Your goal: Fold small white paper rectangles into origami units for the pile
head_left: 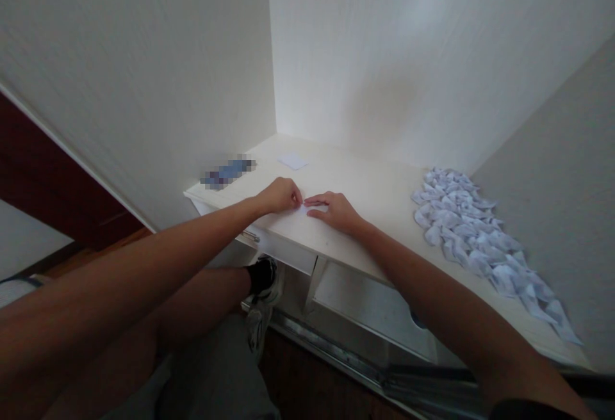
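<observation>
A small piece of white paper [304, 209] lies between my hands on the white desktop, mostly hidden by my fingers. My left hand [282, 195] is closed, its fingertips pinched together at the paper's left side. From the right, my right hand [336, 210] rests on the desk with fingers stretched out and thumb apart, its fingertips touching the paper. Behind my hands, a flat white sheet of paper [292, 161] lies on the desk. A long heap of folded white paper pieces [461, 221] runs along the desk's right side.
The white desk [365, 183] is enclosed by walls at the back and sides. A blurred-out bluish item [228, 173] lies at its left end. Below are a drawer [288, 250] and an open shelf [360, 292]. My legs and a shoe [264, 279] are beneath the desk's edge.
</observation>
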`<state>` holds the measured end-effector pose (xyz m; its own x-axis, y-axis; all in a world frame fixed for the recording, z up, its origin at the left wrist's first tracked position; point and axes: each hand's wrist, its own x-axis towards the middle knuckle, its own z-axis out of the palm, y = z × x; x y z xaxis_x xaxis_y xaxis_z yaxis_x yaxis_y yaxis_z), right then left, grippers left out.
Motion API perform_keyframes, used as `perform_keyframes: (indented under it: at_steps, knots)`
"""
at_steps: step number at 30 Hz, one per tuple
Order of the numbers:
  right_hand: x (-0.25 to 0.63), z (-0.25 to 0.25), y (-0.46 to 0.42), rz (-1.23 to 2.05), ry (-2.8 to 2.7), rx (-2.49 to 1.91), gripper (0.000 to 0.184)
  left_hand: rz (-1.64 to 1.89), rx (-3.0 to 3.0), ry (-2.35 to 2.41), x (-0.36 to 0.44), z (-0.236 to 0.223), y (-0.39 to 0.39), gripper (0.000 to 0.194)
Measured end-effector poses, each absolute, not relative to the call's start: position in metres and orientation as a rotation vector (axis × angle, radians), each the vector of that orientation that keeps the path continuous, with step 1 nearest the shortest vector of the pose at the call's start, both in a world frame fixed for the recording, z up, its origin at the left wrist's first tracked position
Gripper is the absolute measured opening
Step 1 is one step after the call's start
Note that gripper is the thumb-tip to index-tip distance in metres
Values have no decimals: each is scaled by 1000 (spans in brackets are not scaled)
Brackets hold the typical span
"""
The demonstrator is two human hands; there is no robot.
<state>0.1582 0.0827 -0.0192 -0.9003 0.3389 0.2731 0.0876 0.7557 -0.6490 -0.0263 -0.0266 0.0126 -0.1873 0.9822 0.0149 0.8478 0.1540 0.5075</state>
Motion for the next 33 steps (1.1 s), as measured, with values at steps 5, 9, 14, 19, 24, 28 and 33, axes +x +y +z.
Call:
perform_keyframes:
  at_steps: [5, 9, 14, 19, 24, 28, 33]
  knots:
    - [160, -21, 85, 1075, -2489, -367, 27, 532, 1478, 2064, -27, 30, 0, 18]
    - [157, -25, 94, 1200, -2322, -469, 32, 722, 1236, 1902, -27, 33, -9, 16]
    - [153, -27, 96, 1419, -2075, -498, 42, 1398, 968, 1676, -8, 18, -33, 18]
    - [155, -26, 84, 1601, -1970, -437, 55, 1780, 753, 1466, 28, -12, -49, 21]
    - [155, -25, 81, 1629, -1901, -468, 37, 1717, 855, 1446, 35, -19, -55, 36]
    - [154, -29, 80, 1609, -1950, -406, 35, 1687, 850, 1432, 27, -18, -53, 38]
    - [155, -28, 77, 1656, -1935, -412, 34, 1742, 833, 1405, 27, -24, -52, 41]
